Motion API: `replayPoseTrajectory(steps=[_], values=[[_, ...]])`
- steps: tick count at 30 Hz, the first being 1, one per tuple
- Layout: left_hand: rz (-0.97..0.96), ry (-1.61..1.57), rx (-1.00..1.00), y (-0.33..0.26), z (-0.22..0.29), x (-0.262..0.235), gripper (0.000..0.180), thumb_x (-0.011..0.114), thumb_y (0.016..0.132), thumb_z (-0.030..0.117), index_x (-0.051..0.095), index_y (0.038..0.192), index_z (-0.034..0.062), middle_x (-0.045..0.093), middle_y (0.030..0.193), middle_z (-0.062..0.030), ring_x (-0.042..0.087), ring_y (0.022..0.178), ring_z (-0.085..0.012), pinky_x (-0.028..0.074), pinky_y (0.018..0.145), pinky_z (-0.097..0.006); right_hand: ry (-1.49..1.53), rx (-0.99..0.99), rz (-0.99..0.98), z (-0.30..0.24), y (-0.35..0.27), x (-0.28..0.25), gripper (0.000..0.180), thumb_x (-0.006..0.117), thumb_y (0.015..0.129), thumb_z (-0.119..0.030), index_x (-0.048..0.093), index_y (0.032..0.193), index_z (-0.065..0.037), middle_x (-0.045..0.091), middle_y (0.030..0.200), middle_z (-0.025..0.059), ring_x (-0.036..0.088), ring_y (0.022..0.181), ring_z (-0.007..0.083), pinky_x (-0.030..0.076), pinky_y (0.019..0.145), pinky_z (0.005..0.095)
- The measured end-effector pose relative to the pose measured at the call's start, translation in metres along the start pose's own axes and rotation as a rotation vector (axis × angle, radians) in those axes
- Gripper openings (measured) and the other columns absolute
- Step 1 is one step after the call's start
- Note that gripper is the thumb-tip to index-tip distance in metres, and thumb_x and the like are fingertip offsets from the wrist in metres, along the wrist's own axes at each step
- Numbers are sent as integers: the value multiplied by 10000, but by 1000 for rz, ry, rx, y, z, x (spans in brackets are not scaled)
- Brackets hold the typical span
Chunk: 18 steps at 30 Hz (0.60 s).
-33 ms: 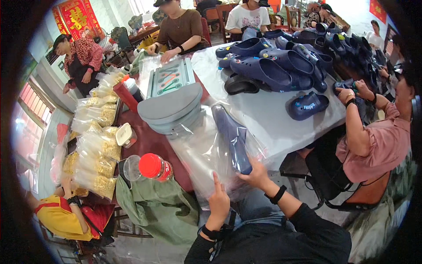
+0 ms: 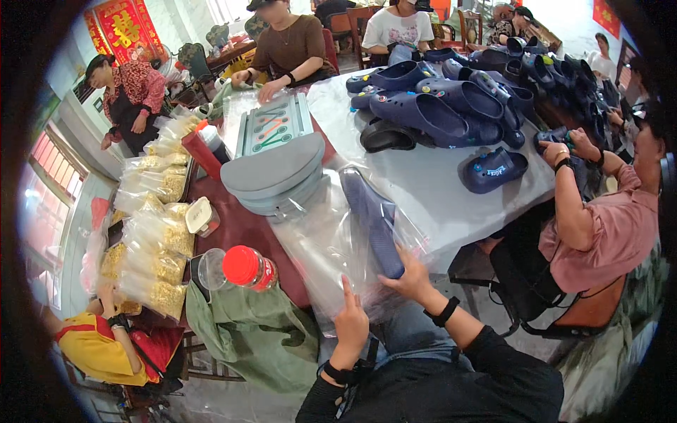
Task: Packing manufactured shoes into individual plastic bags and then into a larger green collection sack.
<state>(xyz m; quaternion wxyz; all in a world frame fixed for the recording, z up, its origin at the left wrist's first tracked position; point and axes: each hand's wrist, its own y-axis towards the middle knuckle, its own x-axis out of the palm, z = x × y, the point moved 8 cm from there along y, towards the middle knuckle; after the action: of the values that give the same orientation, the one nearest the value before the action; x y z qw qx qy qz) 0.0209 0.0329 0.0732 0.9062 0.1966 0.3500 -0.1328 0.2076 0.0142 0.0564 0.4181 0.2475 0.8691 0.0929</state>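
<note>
A single navy clog point(image 2: 367, 211) lies slanted in a clear plastic bag point(image 2: 402, 215), its ribbed underside facing up. My right hand point(image 2: 412, 282) is closed round the clog's near end, thumb on top. At the bag's near side, my left hand point(image 2: 351, 324) holds the plastic, one finger stretched along it and the others partly hidden. Under and beside this bag is a layer of flat clear bags point(image 2: 317, 275). Just beyond sits a grey rounded case point(image 2: 271, 173).
Piled navy clogs point(image 2: 437, 106) cover the far right of the white-covered table point(image 2: 430, 201), with one clog point(image 2: 493, 169) apart. Left are a red-lidded jar point(image 2: 247, 266), a green cloth point(image 2: 247, 331) and bags of yellow pieces point(image 2: 155, 247). Several people sit or stand around.
The glare over the clog has faded and its ribbed surface shows more plainly. Both hands stay in nearly the same place.
</note>
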Motion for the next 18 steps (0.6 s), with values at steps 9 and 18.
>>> replayPoseTrajectory(steps=[9,18], values=[[136,-70,-1,10,-6,-17,558,459,881,5,314,1413,92,540,611,-202,499,475,-328,400,480,-406,-57,89,-81,-10,11,0,870,727,668,-485,392,1359,-76,636,1005,201,637,804,352,510,676,407],[179,-59,180,8,-11,-1,480,440,902,4,400,1371,96,506,570,-163,499,463,-257,394,473,-352,-51,151,-126,-5,21,13,897,710,682,-443,294,1409,-121,585,1143,202,617,894,361,502,755,401]])
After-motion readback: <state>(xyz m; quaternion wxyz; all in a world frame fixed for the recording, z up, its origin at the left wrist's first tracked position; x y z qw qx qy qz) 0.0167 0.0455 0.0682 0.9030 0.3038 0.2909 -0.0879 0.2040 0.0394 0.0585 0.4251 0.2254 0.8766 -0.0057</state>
